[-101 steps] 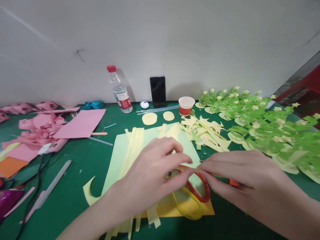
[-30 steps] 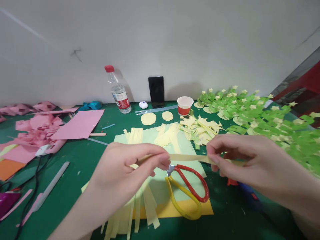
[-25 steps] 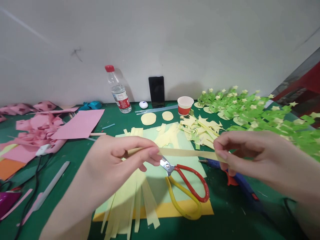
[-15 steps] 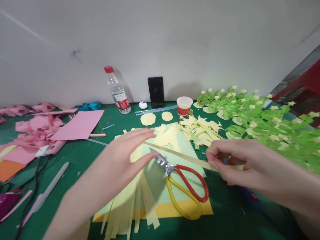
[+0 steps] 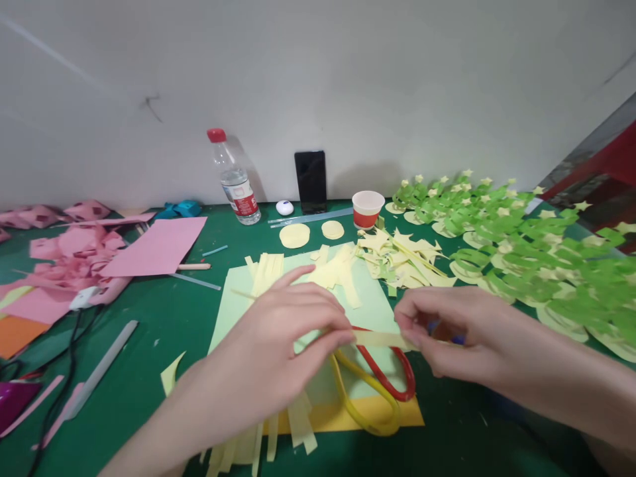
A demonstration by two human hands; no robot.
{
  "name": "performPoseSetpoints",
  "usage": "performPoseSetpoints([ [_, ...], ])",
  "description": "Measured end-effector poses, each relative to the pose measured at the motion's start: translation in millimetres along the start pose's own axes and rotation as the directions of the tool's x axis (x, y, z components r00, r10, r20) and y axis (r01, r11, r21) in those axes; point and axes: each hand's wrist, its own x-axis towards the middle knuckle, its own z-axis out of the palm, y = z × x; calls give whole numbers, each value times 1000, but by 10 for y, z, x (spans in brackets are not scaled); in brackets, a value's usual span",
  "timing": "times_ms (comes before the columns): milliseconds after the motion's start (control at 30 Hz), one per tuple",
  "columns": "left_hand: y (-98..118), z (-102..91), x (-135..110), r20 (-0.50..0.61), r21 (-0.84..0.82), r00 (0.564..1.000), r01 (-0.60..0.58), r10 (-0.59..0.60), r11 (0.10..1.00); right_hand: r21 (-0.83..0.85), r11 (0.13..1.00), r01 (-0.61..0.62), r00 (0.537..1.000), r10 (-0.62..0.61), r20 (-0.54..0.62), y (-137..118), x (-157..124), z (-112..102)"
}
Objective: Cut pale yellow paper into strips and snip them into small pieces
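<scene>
A pale yellow paper strip [image 5: 378,338] is stretched between my two hands. My left hand [image 5: 293,324] pinches it between thumb and fingers, and a thin end of the strip sticks out to the left behind that hand. My right hand [image 5: 442,328] grips the other part in a pinch. Below the strip lie scissors with one red and one yellow handle [image 5: 368,391]; my left hand hides their blades. Under them is a light green paper sheet [image 5: 226,298] over an orange-yellow sheet [image 5: 342,416]. Cut yellow strips [image 5: 301,424] fan out beneath my left forearm.
Yellow paper stars and scraps [image 5: 402,258] lie beside a paper cup [image 5: 368,210]. Green spiral paper pieces [image 5: 527,252] crowd the right. A bottle [image 5: 241,189] and a phone [image 5: 311,182] stand by the wall. Pink paper [image 5: 159,248] and a cable [image 5: 72,364] are on the left.
My left hand has moved right and down, across the scissors, and now pinches the strip nearer my right hand. The right hand has shifted slightly left.
</scene>
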Motion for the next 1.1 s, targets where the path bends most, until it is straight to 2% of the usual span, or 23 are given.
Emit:
performPoseSetpoints([
  [100, -46, -114, -26, -49, 61, 999, 4, -1, 998, -6, 1000, 20, 999, -20, -37, 49, -39, -130],
  [267, -106, -251, -78, -138, 149, 989, -31, 52, 988, -62, 998, 27, 999, -28, -21, 181, -129, -343],
  [367, -118, -296, -97, -200, 189, 978, -18, 56, 982, -106, 994, -27, 995, 16, -99, 258, -175, -425],
  [467, -118, -307, -100, -188, 202, 982, 24, 15, 979, -235, 972, -15, 984, -27, -177, 375, -193, -477],
  [533, -127, -301, -97, -171, 201, 985, 51, -17, 978, -376, 927, 5, 962, -107, -252, 479, -209, -510],
  [633, -150, -267, -84, -220, 213, 973, 113, -65, 970, -629, 772, -91, 883, -229, -409, 566, -242, -540],
  [667, -154, -244, -75, -230, 212, 970, 127, -77, 969, -681, 721, -127, 854, -270, -445, 548, -246, -532],
  [700, -152, -212, -63, -227, 205, 970, 133, -85, 970, -704, 696, -139, 846, -286, -450, 501, -241, -508],
  [733, -143, -173, -49, -213, 194, 973, 126, -84, 973, -708, 696, -120, 813, -341, -472, 429, -226, -466],
  [800, -106, -73, -18, -180, 173, 982, 90, -58, 981, -659, 752, -34, 790, -384, -479, 239, -168, -330],
  [833, -81, -19, -5, -173, 170, 984, 68, -38, 983, -633, 772, 57, 788, -424, -447, 142, -128, -242],
  [900, -32, 83, 8, -154, 173, 988, 41, -14, 984, -606, 772, 192, 756, -510, -411, -11, -46, -60],
  [1000, 3, 189, -11, -88, 175, 996, 15, 0, 984, -492, 816, 305, 768, -516, -380, -95, 40, 148],
  [1100, -18, 245, -54, -47, 169, 998, -29, 37, 985, -382, 857, 347, 808, -479, -342, -71, 61, 224],
])
